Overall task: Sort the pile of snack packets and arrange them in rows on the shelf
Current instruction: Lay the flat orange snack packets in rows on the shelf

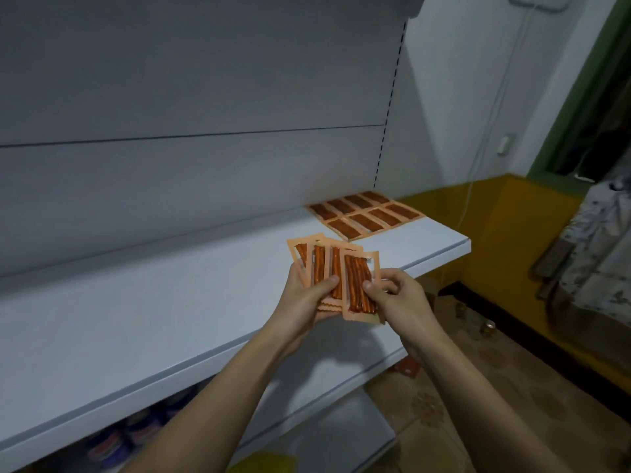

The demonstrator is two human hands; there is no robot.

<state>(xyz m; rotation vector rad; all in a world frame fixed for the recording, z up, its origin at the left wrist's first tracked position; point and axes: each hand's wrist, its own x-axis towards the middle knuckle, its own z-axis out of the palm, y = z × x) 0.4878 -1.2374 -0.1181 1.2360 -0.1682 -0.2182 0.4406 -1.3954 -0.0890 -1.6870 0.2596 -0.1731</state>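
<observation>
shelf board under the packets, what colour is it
White, plain, with no pattern: the shelf shows best in the head view.

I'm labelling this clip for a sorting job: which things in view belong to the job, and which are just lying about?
Part of the job:
- fan of stick-snack packets, held by the left hand and right hand
- flat packets already laid in two rows
- white shelf

Just lying about:
- packet on the floor
- goods on the lower shelf
- hanging cloth
</observation>
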